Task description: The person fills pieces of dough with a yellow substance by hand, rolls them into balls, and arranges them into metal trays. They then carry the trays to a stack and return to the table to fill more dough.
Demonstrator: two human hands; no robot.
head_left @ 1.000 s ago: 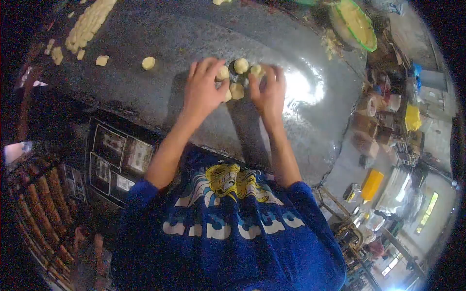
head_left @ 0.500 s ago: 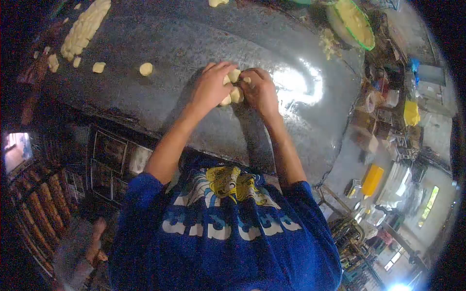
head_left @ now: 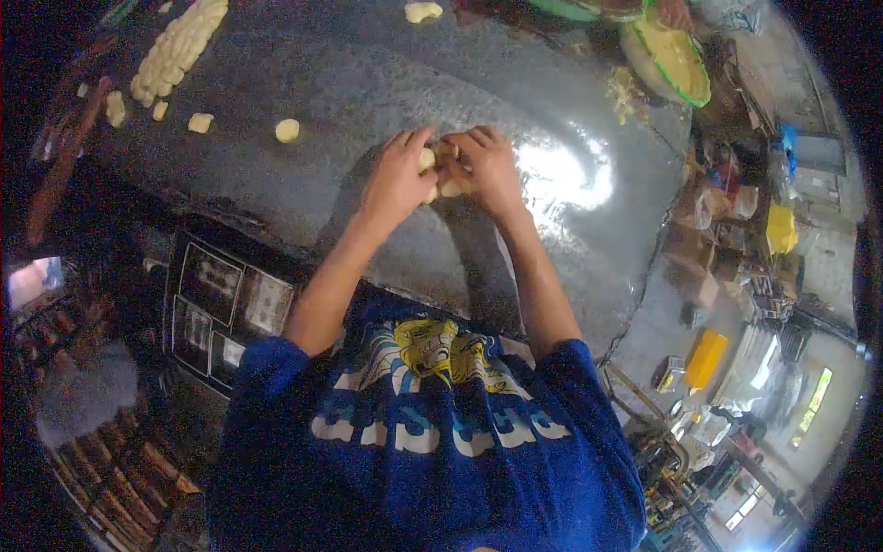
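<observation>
Pale dough pieces (head_left: 450,189) are gathered between my two hands on the dark metal worktop (head_left: 570,267). My left hand (head_left: 395,179) curls its fingers and thumb round the left side of these lumps. Facing it, my right hand (head_left: 487,170) is bent inward, with fingers and thumb closed on dough close to the left fingertips. The fingers partly cover the pieces, so their exact shapes are hidden. Off to the left on the worktop lie a round dough ball (head_left: 287,131) and a smaller dough lump (head_left: 200,122).
A long mass of dough pieces (head_left: 179,51) lies at the far left. One lump (head_left: 423,12) sits at the far edge. A green-rimmed basin (head_left: 676,60) stands far right, beside scattered dough scraps (head_left: 625,95). Dark trays (head_left: 212,281) are below the left edge; another person (head_left: 87,396) is lower left.
My right hand has moved in closer to the left, and its fingers now cover more of the dough. The view has shifted slightly. At lower left, the other person has moved.
</observation>
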